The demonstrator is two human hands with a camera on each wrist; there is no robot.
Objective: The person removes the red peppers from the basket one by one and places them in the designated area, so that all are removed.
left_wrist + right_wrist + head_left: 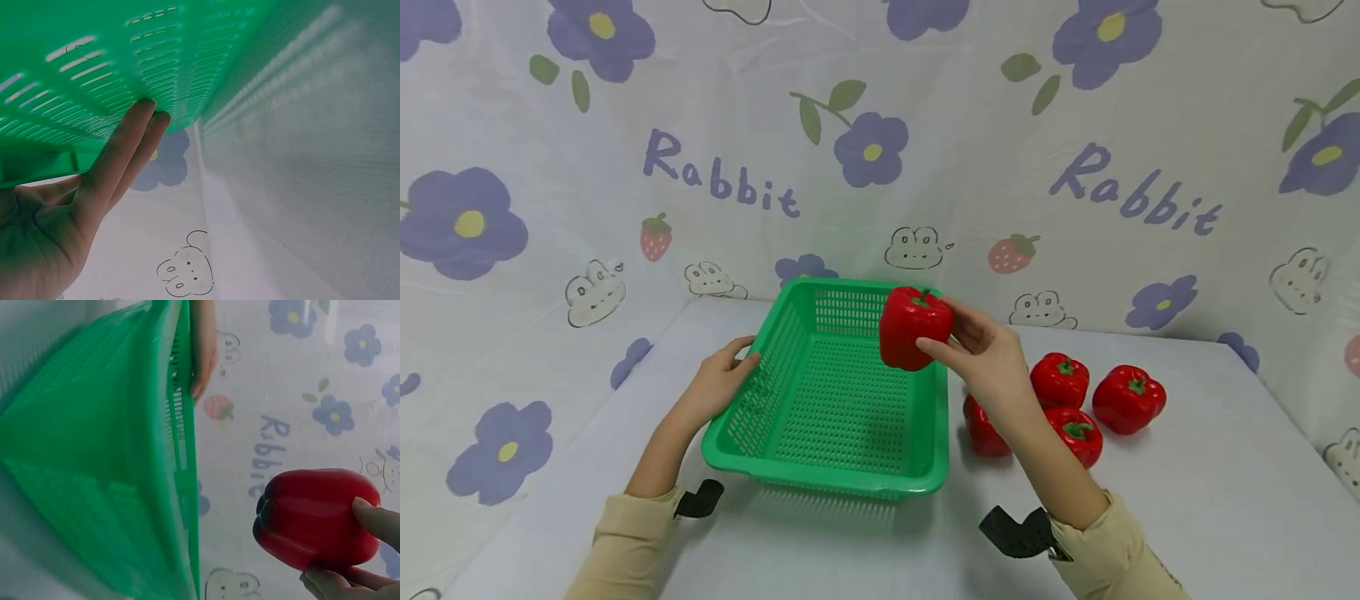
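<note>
My right hand (pixel 992 362) holds a red bell pepper (pixel 910 329) between thumb and fingers, above the right side of a green plastic basket (pixel 823 479). In the right wrist view the same bell pepper (pixel 315 515) lies sideways in the picture, thumb on one side and fingertips on the other. My left hand (pixel 718 383) grips the basket's left rim. The left wrist view shows two long fingers (pixel 119 156) of it against the outside of the slotted wall. Inside the basket, the perforated floor shows bare.
Several more red bell peppers (pixel 1129 400) with green stems sit on the white table (pixel 1210 500), right of the basket. My right forearm partly covers some of them. A printed cloth (pixel 955 192) with flowers and rabbits hangs behind and at the sides.
</note>
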